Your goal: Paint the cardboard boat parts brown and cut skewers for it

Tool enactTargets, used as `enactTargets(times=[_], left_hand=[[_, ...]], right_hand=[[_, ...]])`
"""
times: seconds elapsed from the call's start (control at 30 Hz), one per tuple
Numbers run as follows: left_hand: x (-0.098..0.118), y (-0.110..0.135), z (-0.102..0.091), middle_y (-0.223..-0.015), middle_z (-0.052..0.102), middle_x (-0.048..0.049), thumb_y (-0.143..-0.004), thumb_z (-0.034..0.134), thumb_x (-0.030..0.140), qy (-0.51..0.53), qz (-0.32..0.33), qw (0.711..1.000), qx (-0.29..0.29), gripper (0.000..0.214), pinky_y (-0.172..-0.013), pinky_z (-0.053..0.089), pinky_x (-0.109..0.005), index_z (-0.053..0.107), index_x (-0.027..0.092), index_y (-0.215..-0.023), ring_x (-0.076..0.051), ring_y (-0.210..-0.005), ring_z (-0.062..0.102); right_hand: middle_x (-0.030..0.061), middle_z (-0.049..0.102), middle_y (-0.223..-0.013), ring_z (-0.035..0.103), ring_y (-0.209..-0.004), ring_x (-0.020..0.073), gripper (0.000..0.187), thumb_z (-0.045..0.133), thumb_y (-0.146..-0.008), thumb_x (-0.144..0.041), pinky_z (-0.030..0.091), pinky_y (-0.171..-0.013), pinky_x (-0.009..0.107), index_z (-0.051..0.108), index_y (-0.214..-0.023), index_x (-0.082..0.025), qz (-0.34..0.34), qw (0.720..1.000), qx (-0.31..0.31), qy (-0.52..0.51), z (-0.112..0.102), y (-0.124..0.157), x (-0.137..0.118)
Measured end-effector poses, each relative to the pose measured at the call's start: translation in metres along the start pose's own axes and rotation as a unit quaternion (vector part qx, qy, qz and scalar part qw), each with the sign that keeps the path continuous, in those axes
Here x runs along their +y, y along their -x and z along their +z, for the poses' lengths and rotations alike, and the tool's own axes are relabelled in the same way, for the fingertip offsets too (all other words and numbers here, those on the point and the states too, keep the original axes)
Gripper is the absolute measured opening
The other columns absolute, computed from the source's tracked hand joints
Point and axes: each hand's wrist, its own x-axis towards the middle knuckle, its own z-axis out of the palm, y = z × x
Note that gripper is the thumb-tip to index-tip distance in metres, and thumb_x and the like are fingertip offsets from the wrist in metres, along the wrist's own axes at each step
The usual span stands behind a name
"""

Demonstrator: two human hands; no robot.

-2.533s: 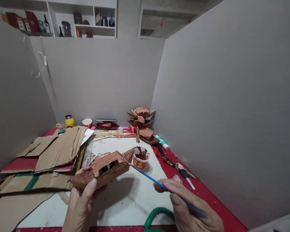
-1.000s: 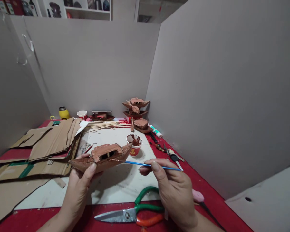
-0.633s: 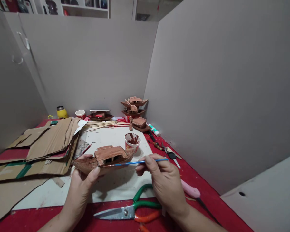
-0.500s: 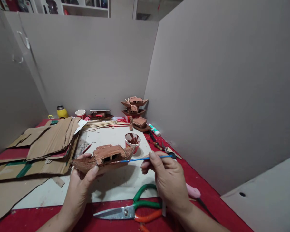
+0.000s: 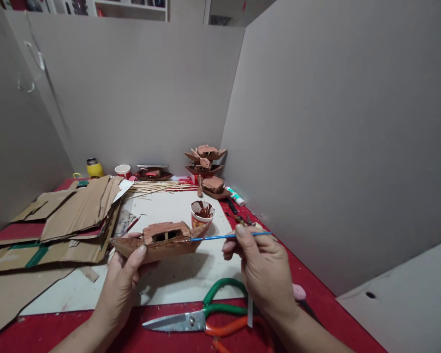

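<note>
Red table [image 5: 169,344], flat white sheet [image 5: 180,289]. Your left hand [image 5: 122,274] holds the reddish-brown roofed model boat [image 5: 161,248] above it; your right hand [image 5: 262,264] pinches a slim blue-handled brush [image 5: 213,238], tip at the boat.

The model boat [image 5: 165,252] is reddish-brown, the paintbrush [image 5: 213,238] blue. Scissors [image 5: 191,321] have green and orange handles [image 5: 226,309]; tan cardboard [image 5: 84,203] bears a green stripe [image 5: 38,256]; the tabletop [image 5: 36,333] is red.

Cardboard pieces [image 5: 79,208] at left, yellow bottle [image 5: 94,170] behind them, scissors [image 5: 192,321] in front.
</note>
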Motion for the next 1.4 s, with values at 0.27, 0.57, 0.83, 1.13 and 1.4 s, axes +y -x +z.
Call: enactTargets(times=[0.27,0.57,0.83,1.13,1.4], left_hand=[[0.001,0.001,0.003,-0.128,0.072,-0.0104,-0.083,0.074,0.046,-0.005,-0.022,0.999,-0.037,0.052,-0.08,0.06,-0.031,0.065,0.019,-0.127,-0.029,-0.117,0.066],[0.011,-0.002,0.004,-0.108,0.08,-0.0111,-0.088,0.07,0.038,0.086,-0.116,0.989,0.012,0.043,-0.075,0.064,-0.034,0.067,0.017,-0.126,-0.024,-0.087,0.077],[0.011,-0.003,0.005,-0.104,0.08,-0.0112,-0.088,0.069,0.03,0.104,-0.117,0.987,0.022,0.034,-0.069,0.066,-0.033,0.069,0.018,-0.121,-0.025,-0.081,0.078],[0.018,-0.003,0.006,-0.096,0.078,-0.0112,-0.092,0.062,0.024,0.157,-0.14,0.977,0.044,0.028,-0.061,0.065,-0.032,0.062,0.018,-0.119,-0.025,-0.073,0.078],[0.02,-0.004,0.007,-0.097,0.076,-0.0118,-0.091,0.062,0.024,0.168,-0.145,0.974,0.052,0.037,-0.058,0.065,-0.033,0.056,0.019,-0.127,-0.026,-0.071,0.078]], right_hand=[[-0.0007,0.071,-0.06,0.065,-0.055,0.0107,0.039,0.067,-0.094,-0.046,0.053,-0.057,0.02,0.072,-0.065,-0.02,-0.032,0.998,-0.045,0.025,0.007,0.007,-0.009],[0.0004,0.073,-0.061,0.069,-0.055,0.0131,0.032,0.068,-0.094,-0.043,0.058,-0.058,0.021,0.075,-0.072,-0.02,-0.092,0.993,0.04,0.066,-0.003,0.009,-0.007],[0.0008,0.081,-0.081,0.078,-0.069,0.0176,0.013,0.068,-0.094,-0.021,0.064,-0.064,0.027,0.079,-0.097,-0.027,-0.193,0.977,-0.081,0.031,0.005,0.023,-0.007],[-0.0009,0.081,-0.083,0.078,-0.071,0.0157,0.017,0.068,-0.094,-0.015,0.063,-0.071,0.026,0.078,-0.098,-0.028,-0.23,0.965,0.048,0.116,-0.012,0.019,0.002],[0.0031,0.081,-0.092,0.078,-0.08,0.0214,0.033,0.065,-0.092,-0.009,0.065,-0.075,0.036,0.075,-0.116,-0.03,-0.317,0.938,-0.097,0.104,-0.009,0.027,0.001]])
